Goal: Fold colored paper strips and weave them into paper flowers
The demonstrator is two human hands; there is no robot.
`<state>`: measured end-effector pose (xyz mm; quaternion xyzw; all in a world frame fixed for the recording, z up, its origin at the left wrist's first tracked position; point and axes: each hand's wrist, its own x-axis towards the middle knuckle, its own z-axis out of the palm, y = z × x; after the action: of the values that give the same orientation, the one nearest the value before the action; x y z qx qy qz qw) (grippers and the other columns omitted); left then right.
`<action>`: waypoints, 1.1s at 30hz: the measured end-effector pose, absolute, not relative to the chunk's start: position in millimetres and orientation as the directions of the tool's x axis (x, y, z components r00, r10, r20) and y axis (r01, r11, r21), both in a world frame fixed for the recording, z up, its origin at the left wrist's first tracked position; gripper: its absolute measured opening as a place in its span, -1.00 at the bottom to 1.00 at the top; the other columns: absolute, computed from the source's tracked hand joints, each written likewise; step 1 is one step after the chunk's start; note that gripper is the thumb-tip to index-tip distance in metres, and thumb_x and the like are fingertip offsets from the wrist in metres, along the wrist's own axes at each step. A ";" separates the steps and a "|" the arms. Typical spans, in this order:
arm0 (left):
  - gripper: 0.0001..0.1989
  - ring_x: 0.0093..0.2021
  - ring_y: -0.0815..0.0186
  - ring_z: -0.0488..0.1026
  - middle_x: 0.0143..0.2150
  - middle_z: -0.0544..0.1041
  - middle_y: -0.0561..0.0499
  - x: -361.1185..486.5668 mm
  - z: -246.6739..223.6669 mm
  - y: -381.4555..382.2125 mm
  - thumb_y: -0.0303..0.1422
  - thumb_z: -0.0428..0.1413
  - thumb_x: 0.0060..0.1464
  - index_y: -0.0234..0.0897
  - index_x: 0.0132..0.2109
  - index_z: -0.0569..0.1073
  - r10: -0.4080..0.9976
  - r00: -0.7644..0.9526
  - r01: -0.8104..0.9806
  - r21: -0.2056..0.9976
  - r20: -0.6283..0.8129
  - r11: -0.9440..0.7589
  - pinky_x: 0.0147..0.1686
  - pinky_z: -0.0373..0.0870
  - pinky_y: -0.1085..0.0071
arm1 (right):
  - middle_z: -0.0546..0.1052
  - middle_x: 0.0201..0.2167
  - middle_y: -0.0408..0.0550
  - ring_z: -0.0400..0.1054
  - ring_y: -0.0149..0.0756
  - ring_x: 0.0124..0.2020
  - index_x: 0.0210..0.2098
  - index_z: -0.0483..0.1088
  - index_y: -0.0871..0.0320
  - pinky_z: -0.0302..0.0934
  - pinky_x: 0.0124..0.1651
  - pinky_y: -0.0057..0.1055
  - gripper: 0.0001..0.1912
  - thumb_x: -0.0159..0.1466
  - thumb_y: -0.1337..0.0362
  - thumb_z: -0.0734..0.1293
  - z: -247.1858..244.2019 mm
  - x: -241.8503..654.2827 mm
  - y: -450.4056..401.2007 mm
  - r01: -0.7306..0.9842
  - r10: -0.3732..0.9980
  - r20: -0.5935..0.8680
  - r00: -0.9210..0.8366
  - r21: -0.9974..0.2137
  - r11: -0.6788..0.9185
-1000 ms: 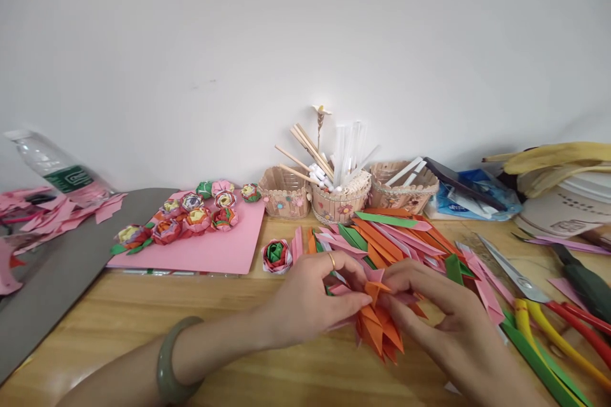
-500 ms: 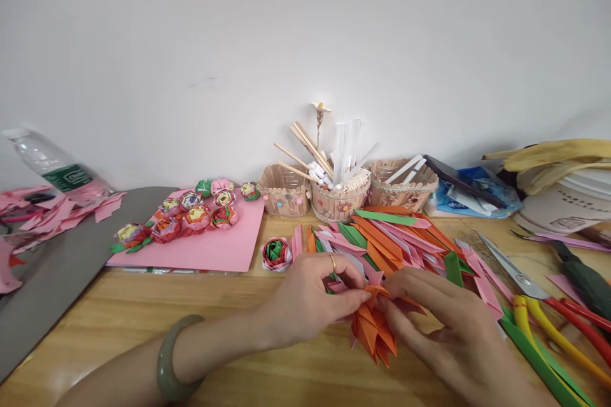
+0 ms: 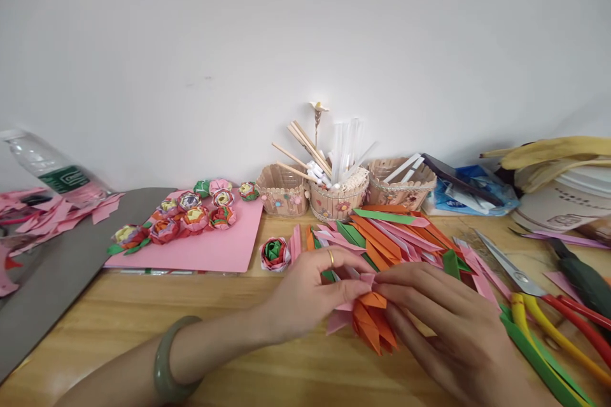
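Between my two hands is a bundle of folded orange and pink paper pieces (image 3: 373,325), its orange points hanging downward. My left hand (image 3: 315,296), with a ring and a green bangle, pinches the bundle's top from the left, thumb on a pink fold. From the right, the fingers of my right hand (image 3: 439,318) close on the same top edge; its thumb is partly hidden behind the orange folds. Just beyond lies a heap of folded paper strips (image 3: 382,238) in orange, pink, green and white. A finished paper flower (image 3: 275,254) with a green centre sits left of the heap.
Several paper flowers (image 3: 195,219) rest on a pink sheet (image 3: 219,248). Small wooden baskets (image 3: 282,194) with sticks stand by the wall. Scissors (image 3: 522,276) lie at right near a dark green tool (image 3: 580,280). A bottle (image 3: 57,168) leans over pink scraps at left.
My right fingers have moved up and left to the bundle's top, close to the left thumb. The orange points have tilted slightly upward, and more pink paper shows at left.
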<state>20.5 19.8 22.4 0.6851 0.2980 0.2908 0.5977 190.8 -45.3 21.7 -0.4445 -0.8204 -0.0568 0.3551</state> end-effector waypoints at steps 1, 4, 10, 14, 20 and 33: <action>-0.87 -0.27 0.34 0.41 -0.28 0.50 -0.05 20.4 21.8 18.6 -0.38 0.13 -0.02 -0.34 -0.29 0.46 0.760 0.645 0.055 0.988 0.077 -0.146 -0.29 0.34 0.45 | 0.50 -0.35 0.00 0.40 -0.31 -0.35 -0.31 0.39 0.13 0.32 -0.37 -0.41 -0.80 0.17 0.47 0.19 21.1 191.1 -45.6 0.776 0.689 0.637 -0.346 -0.219 0.592; -0.92 -0.30 0.36 0.41 -0.34 0.49 -0.01 18.6 20.3 14.5 -0.38 0.13 -0.01 -0.32 -0.34 0.46 0.772 0.584 0.003 0.950 0.251 -0.312 -0.30 0.34 0.46 | 0.46 -0.31 0.01 0.37 -0.26 -0.29 -0.23 0.35 0.11 0.29 -0.32 -0.35 -0.79 0.14 0.44 0.24 19.9 191.5 -48.0 0.810 0.693 0.681 -0.236 -0.256 0.528; -0.93 -0.30 0.38 0.41 -0.35 0.47 -0.02 16.4 21.9 12.6 -0.45 0.06 0.06 -0.29 -0.33 0.44 0.652 0.524 0.013 0.760 0.548 -0.650 -0.27 0.35 0.45 | 0.41 -0.54 -0.13 0.28 -0.38 -0.53 -0.40 0.32 0.10 0.19 -0.51 -0.48 -0.89 0.23 0.30 0.19 27.4 183.7 -52.2 0.687 0.873 0.482 -0.075 -0.609 0.396; -0.92 -0.31 0.38 0.40 -0.35 0.44 -0.03 16.9 18.7 14.2 -0.43 0.04 0.08 -0.30 -0.33 0.43 0.620 0.575 0.057 0.729 0.535 -0.682 -0.28 0.34 0.45 | 0.36 -0.63 -0.17 0.23 -0.40 -0.58 -0.53 0.30 0.12 0.13 -0.55 -0.50 -0.69 0.27 0.18 0.12 29.4 179.0 -49.7 0.569 0.978 0.189 -0.092 -0.796 0.207; -0.92 -0.33 0.40 0.31 -0.35 0.40 0.01 16.9 8.1 17.3 -0.41 -0.03 0.13 -0.28 -0.30 0.33 0.657 0.551 0.081 0.750 0.515 -0.657 -0.31 0.25 0.44 | 0.26 -0.65 -0.19 0.11 -0.43 -0.59 -0.60 0.25 0.14 0.02 -0.56 -0.51 -0.63 0.24 0.09 0.14 26.9 180.3 -46.2 0.478 0.997 0.061 -0.054 -0.875 0.079; -0.89 -0.31 0.37 0.23 -0.35 0.28 0.03 17.2 2.7 19.8 -0.37 -0.12 0.18 -0.26 -0.30 0.24 0.717 0.486 0.041 0.807 0.500 -0.590 -0.27 0.18 0.40 | 0.14 -0.67 -0.23 -0.02 -0.48 -0.64 -0.63 0.21 0.15 -0.07 -0.63 -0.53 -0.64 0.23 0.11 0.17 23.4 178.5 -45.9 0.414 0.999 0.025 -0.024 -0.910 0.032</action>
<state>17.2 19.8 2.7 0.7732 0.2452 0.4439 0.3808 178.5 -45.9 23.4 -0.5828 -0.6062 0.3799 0.3854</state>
